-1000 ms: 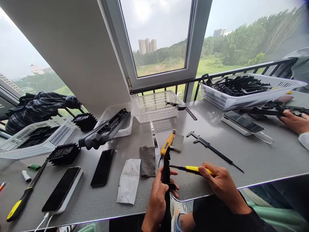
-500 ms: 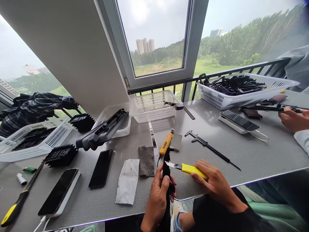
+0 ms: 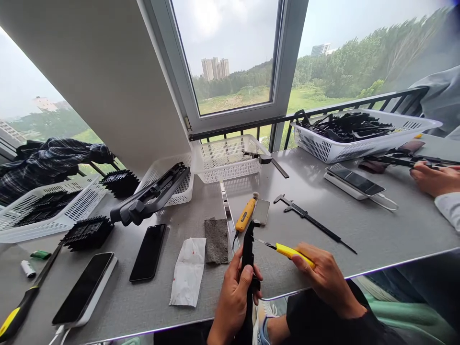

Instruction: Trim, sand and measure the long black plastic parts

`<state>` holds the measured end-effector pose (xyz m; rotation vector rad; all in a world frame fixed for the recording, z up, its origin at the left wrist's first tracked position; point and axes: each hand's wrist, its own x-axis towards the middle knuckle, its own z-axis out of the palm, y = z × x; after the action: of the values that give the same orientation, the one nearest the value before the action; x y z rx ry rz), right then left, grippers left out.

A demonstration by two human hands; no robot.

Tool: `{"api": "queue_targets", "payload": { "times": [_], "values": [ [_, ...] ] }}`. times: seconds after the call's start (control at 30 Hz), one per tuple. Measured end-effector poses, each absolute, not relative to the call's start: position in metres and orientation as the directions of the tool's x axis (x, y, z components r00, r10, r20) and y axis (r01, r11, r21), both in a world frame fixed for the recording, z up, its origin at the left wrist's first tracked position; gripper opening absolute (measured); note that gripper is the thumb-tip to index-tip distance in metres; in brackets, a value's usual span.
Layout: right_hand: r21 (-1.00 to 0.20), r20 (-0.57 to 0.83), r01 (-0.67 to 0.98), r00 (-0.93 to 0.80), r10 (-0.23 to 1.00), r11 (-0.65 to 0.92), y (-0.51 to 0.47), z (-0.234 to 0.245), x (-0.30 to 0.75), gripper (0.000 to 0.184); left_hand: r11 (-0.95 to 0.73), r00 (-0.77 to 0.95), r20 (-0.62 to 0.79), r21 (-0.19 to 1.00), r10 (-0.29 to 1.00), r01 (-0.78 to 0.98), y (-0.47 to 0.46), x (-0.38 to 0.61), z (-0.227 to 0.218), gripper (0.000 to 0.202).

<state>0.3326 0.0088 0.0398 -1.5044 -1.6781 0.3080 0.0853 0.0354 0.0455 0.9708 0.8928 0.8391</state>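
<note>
My left hand (image 3: 234, 292) is closed around a long black plastic part (image 3: 247, 249), held roughly upright at the table's front edge. In my right hand (image 3: 325, 273) is a yellow utility knife (image 3: 293, 254), its blade out and pointing left at the part. The blade tip is close to the part's right edge; whether it touches I cannot tell. Beyond the part lie a yellow rotary tool (image 3: 246, 214) and a small flat grey block (image 3: 263, 212). A caliper (image 3: 312, 223) rests on the table to the right.
White baskets (image 3: 230, 172) line the window side; the right one holds black parts (image 3: 354, 127). A phone (image 3: 148, 252), a white tissue (image 3: 189, 272) and a grey cloth (image 3: 216, 241) lie left of my hands. A co-worker's hand (image 3: 433, 178) holds a black part at far right.
The knife has moved slightly right and its blade has turned, now showing a narrower side. My left hand still holds the black part in nearly the same place.
</note>
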Motion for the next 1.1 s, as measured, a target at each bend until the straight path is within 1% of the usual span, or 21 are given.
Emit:
{"api": "queue_targets", "payload": {
  "times": [0.23, 0.37, 0.53, 0.73, 0.87, 1.1],
  "values": [
    [-0.644, 0.438, 0.723, 0.081, 0.895, 0.25, 0.01, 0.0404, 0.3325, 0.067, 0.348, 0.382, -0.258, 0.919, 0.888, -0.187, 0.0346, 0.086, 0.0465, 0.084],
    [-0.621, 0.432, 0.734, 0.029, 0.902, 0.274, 0.0104, 0.042, 0.3321, 0.067, 0.353, 0.393, -0.263, 0.919, 0.881, -0.178, 0.035, 0.0854, 0.045, 0.081],
    [-0.609, 0.442, 0.743, 0.026, 0.897, 0.278, 0.0097, 0.0405, 0.3311, 0.065, 0.347, 0.392, -0.261, 0.923, 0.882, -0.166, 0.0362, 0.0853, 0.0469, 0.079],
    [-0.615, 0.423, 0.743, 0.029, 0.906, 0.264, 0.0097, 0.0369, 0.3313, 0.062, 0.355, 0.379, -0.274, 0.92, 0.884, -0.165, 0.0356, 0.087, 0.0494, 0.085],
    [-0.617, 0.426, 0.736, 0.015, 0.905, 0.278, 0.0102, 0.0385, 0.3302, 0.063, 0.352, 0.372, -0.272, 0.921, 0.887, -0.166, 0.0353, 0.0873, 0.0484, 0.085],
    [-0.654, 0.369, 0.715, 0.016, 0.929, 0.248, 0.0099, 0.0418, 0.331, 0.065, 0.357, 0.371, -0.278, 0.92, 0.886, -0.163, 0.0348, 0.087, 0.0491, 0.085]
  ]
}}
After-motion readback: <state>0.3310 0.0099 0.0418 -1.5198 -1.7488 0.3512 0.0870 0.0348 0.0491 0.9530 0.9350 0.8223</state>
